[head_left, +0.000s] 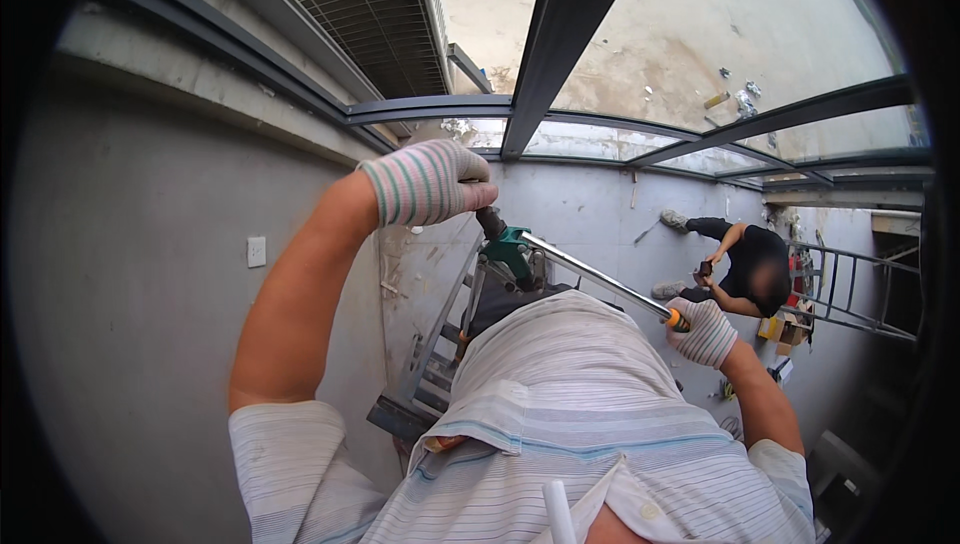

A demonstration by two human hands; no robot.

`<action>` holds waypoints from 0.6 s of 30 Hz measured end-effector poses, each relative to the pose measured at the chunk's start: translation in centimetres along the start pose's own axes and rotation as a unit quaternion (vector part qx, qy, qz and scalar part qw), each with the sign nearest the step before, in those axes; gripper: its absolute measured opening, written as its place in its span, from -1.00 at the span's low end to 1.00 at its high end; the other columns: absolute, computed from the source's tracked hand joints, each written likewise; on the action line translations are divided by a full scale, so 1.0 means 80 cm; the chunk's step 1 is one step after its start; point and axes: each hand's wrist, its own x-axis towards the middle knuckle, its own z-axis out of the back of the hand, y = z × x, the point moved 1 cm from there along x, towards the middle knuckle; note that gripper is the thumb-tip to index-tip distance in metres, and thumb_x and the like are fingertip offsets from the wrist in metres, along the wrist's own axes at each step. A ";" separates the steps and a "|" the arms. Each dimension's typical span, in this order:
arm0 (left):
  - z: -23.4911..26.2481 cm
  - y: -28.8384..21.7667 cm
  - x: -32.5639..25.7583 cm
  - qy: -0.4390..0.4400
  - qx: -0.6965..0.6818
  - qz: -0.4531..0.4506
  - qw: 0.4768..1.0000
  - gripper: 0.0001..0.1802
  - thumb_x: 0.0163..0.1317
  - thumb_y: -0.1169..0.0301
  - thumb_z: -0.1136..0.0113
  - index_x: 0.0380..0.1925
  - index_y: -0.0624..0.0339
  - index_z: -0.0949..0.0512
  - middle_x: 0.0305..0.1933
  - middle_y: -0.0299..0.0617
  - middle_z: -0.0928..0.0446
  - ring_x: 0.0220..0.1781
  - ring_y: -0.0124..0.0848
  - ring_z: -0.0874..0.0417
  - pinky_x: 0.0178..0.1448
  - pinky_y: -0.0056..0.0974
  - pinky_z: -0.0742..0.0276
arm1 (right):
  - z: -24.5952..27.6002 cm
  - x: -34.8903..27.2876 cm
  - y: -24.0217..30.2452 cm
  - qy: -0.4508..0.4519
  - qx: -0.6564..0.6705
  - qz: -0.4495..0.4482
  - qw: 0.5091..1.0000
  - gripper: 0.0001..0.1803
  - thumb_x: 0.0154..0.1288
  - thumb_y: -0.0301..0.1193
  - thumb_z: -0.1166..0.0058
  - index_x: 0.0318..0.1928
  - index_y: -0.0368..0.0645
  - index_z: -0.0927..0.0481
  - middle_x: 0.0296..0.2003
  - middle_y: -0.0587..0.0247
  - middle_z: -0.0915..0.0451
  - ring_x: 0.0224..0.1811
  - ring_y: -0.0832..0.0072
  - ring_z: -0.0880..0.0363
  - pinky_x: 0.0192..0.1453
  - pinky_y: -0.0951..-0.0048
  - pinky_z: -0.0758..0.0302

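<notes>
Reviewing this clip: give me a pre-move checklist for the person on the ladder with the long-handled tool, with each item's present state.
1. Left hand closed on the tool's dark front end: ok.
2. Right hand closed on the orange end of the metal handle: ok.
3. Both hands gloved: ok.
4. Green tool head seated against the work: cannot tell, the hand covers it.
5. Feet firm on the ladder: cannot tell, the torso hides them.
6. Space below free: not ok, another person is crouched on the floor nearby.
</notes>
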 end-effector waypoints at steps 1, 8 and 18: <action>-0.009 0.007 -0.001 -0.030 -0.040 -0.012 0.999 -0.63 0.47 0.13 -0.19 -0.22 0.25 -0.70 -0.38 -0.13 -0.62 -0.27 -0.32 -0.63 -0.08 -0.20 -0.56 | -0.001 -0.002 -0.001 0.000 0.003 -0.008 1.000 -0.76 0.18 -0.43 -0.15 -0.11 -0.14 -0.63 -0.51 -0.02 -0.59 -0.46 0.03 -0.62 -0.29 0.22 -0.57; -0.084 0.026 0.003 -0.189 -0.386 -0.038 0.902 -0.49 0.59 0.02 -0.04 -0.28 0.26 -0.65 -0.61 -0.46 -0.36 -0.58 -0.70 -0.29 -0.48 -0.49 -0.20 | -0.002 -0.008 -0.006 0.008 -0.008 -0.028 1.000 -0.75 0.21 -0.37 -0.14 -0.09 -0.09 -0.63 -0.51 -0.05 -0.60 -0.41 -0.04 -0.65 -0.26 0.14 -0.58; -0.128 0.024 0.009 -0.230 -0.483 -0.013 0.845 -0.51 0.64 0.10 0.04 -0.13 0.29 -0.73 -0.67 -0.56 -0.24 -0.64 -0.74 -0.14 -0.54 -0.50 -0.07 | 0.033 -0.006 -0.016 0.024 -0.086 -0.033 0.995 -0.73 0.19 -0.34 -0.22 -0.09 -0.08 -0.63 -0.48 0.06 -0.63 -0.40 0.08 -0.70 -0.22 0.17 -0.61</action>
